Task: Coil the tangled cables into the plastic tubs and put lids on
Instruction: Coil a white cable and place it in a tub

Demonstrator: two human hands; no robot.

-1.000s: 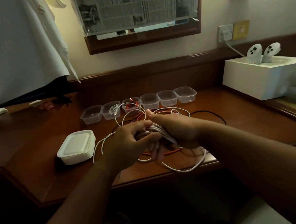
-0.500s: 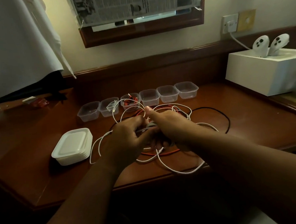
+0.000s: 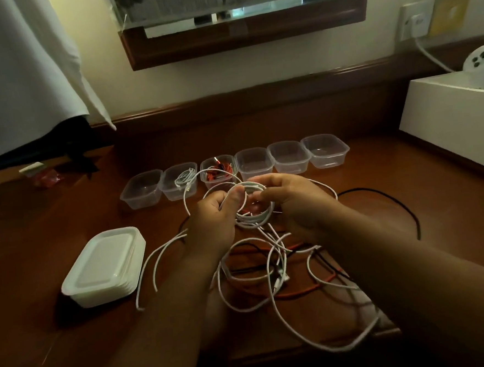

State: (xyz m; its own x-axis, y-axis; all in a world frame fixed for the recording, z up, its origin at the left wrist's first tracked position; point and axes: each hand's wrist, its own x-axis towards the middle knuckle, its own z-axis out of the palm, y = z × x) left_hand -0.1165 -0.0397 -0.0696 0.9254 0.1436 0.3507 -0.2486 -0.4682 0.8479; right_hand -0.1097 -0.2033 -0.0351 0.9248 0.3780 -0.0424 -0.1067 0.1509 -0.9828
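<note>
Risk: the loose tail of the thin white cable (image 3: 254,208) runs down into the red, black and white tangle of cables (image 3: 284,269) on the brown wooden desk (image 3: 66,224); further winding may snag there and drag loops free. The coil is held above the desk, between both hands, just in front of the row of clear plastic tubs (image 3: 290,157). Left hand (image 3: 212,222) pinches the loops under its thumb; right hand (image 3: 290,200) has curled fingers on the coil's far side. Stacked white lids (image 3: 103,267) sit unused at left.
</note>
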